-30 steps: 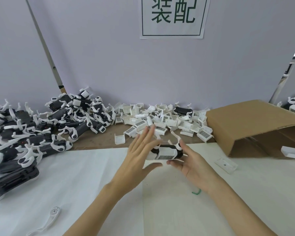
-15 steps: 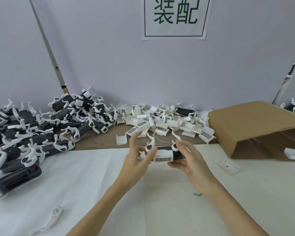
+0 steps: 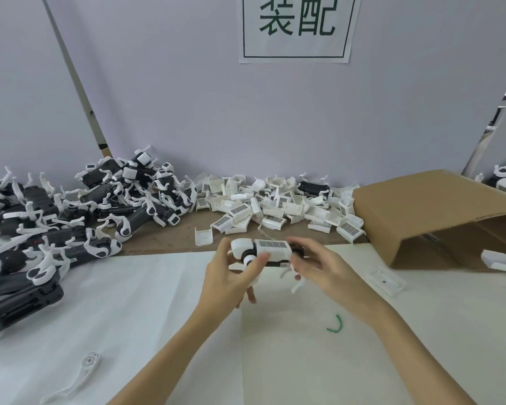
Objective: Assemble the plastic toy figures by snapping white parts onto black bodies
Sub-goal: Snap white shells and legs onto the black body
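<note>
White sheeting [image 3: 129, 302] covers the bench in front of you, and a pale wall behind it carries a paper sign [image 3: 295, 27] with two green characters.

You hold the toy figure [image 3: 268, 251] up over the middle of the bench, between both hands and clear of the sheet. Its white barcode-labelled cover faces up, a rounded white part sits at its left end, and the black body shows along the underside and at the right end. Your left hand [image 3: 231, 276] grips the left end, thumb curled up against the near side by the white round knob. Your right hand [image 3: 319, 264] wraps the right end, fingers bent over the top; two thin white limbs hang below it.

Just beyond the figure, loose white parts [image 3: 275, 206] lie heaped along the wall on brown board. To your left sits a big pile of assembled figures [image 3: 56, 223], black with white limbs. A cardboard box [image 3: 435, 211] lies on its side to your right, with a clear flat piece [image 3: 387, 280] in front of it. Near you on the sheet lie a green twist tie [image 3: 335, 324] and a single white limb [image 3: 76, 378].
</note>
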The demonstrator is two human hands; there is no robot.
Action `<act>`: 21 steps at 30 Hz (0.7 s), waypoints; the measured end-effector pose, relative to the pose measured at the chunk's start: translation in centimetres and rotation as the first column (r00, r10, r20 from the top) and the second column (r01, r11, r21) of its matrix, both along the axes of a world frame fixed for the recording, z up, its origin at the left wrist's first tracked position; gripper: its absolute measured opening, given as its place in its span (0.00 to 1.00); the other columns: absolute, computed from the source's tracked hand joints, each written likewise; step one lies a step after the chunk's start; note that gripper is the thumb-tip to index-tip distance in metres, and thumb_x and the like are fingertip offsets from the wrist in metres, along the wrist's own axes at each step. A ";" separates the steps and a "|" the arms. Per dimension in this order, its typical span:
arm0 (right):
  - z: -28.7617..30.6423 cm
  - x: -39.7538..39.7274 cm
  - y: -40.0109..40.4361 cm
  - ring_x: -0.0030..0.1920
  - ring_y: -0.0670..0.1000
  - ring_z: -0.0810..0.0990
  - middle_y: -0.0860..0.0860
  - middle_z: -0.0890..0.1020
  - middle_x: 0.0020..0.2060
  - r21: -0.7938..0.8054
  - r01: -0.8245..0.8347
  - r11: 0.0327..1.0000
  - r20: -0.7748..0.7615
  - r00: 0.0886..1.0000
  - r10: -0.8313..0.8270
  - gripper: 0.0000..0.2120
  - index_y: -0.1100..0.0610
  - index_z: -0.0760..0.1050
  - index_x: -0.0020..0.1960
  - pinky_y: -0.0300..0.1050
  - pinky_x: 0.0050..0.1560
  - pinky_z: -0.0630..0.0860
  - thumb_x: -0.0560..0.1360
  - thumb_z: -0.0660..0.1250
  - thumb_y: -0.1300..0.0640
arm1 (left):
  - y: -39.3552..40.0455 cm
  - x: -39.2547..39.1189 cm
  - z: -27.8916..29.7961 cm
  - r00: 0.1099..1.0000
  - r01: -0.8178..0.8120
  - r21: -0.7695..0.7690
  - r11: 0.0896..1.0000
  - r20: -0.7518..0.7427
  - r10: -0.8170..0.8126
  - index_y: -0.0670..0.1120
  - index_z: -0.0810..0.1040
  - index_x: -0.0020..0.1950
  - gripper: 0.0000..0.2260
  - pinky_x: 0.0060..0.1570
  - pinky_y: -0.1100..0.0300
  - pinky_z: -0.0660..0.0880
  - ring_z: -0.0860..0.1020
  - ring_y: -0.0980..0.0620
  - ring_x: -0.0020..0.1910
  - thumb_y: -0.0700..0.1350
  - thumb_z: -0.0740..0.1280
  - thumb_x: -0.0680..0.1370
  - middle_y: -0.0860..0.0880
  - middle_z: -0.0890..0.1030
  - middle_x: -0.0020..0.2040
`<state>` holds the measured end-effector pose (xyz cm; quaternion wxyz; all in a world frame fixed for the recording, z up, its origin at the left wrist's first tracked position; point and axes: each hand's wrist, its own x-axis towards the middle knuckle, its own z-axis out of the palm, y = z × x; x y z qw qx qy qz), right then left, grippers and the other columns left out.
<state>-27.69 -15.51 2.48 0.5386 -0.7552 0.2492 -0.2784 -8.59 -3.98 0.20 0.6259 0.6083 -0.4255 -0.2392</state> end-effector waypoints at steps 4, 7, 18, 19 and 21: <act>-0.4 0.5 0.3 0.59 0.43 0.84 0.42 0.86 0.57 0.070 0.046 0.996 0.036 0.998 -0.048 0.17 0.47 0.80 0.65 0.35 0.56 0.77 0.77 0.75 0.54 | -0.4 0.2 -0.2 0.980 0.041 0.098 0.994 -0.200 -0.021 0.60 0.80 0.50 0.21 0.21 0.61 0.63 0.68 0.47 0.21 0.73 0.74 0.68 0.47 0.88 0.45; -0.7 0.1 0.1 0.58 0.45 0.84 0.43 0.85 0.57 0.090 0.095 0.991 0.010 0.995 -0.097 0.17 0.46 0.81 0.62 0.42 0.59 0.76 0.75 0.78 0.51 | -0.3 0.4 -0.1 0.981 0.080 0.135 0.988 -0.189 -0.053 0.57 0.82 0.55 0.26 0.20 0.63 0.59 0.63 0.48 0.22 0.73 0.74 0.67 0.46 0.89 0.46; 3.1 0.9 -2.3 0.40 0.55 0.82 0.60 0.81 0.42 0.535 -0.023 0.844 0.220 0.969 -0.113 0.20 0.60 0.84 0.58 0.43 0.36 0.82 0.77 0.71 0.45 | 0.2 2.8 -0.7 0.971 -0.143 0.027 0.989 -0.191 0.146 0.45 0.82 0.54 0.35 0.21 0.64 0.61 0.65 0.48 0.20 0.73 0.50 0.81 0.41 0.85 0.36; 4.6 0.4 -3.7 0.42 0.55 0.81 0.60 0.81 0.44 0.603 -0.106 0.790 0.364 0.919 -0.155 0.17 0.59 0.83 0.58 0.43 0.37 0.83 0.79 0.70 0.46 | 0.2 3.2 -0.8 0.969 -0.167 0.007 0.986 -0.185 0.166 0.44 0.82 0.53 0.34 0.22 0.63 0.61 0.65 0.48 0.20 0.72 0.50 0.82 0.40 0.84 0.34; 7.5 -1.0 -6.8 0.52 0.56 0.80 0.60 0.80 0.49 0.613 -0.266 0.744 0.623 0.742 -0.248 0.14 0.58 0.80 0.56 0.46 0.46 0.84 0.83 0.66 0.48 | 0.2 3.9 -1.1 0.970 -0.181 0.015 0.983 -0.165 0.181 0.43 0.83 0.50 0.34 0.22 0.62 0.63 0.66 0.48 0.21 0.70 0.51 0.83 0.41 0.83 0.33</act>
